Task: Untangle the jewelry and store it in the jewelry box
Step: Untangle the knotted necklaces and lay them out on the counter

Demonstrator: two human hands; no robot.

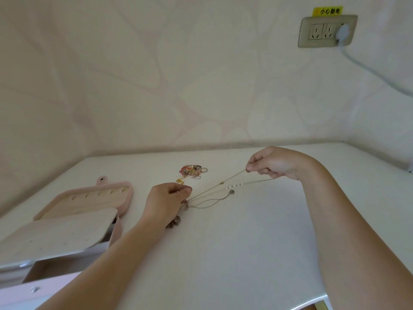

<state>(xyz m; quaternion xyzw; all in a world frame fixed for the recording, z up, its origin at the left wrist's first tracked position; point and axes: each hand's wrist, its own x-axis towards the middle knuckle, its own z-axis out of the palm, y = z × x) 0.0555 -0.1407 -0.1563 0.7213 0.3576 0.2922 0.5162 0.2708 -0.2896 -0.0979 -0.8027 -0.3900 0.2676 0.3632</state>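
On the table (245, 242), well inside its edges, left hand (166, 203) and right hand (272, 163) pinch chains (222, 182) stretched between them.

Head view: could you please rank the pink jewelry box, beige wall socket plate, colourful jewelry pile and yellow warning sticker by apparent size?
1. Open pink jewelry box, nearest the camera.
2. Beige wall socket plate.
3. Colourful jewelry pile and yellow warning sticker: too alike to rank.

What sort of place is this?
Likely a home, perhaps a bedroom corner: leaf-patterned wallpaper, a wall socket with a plug in it, and a white table holding an open pink jewelry box.
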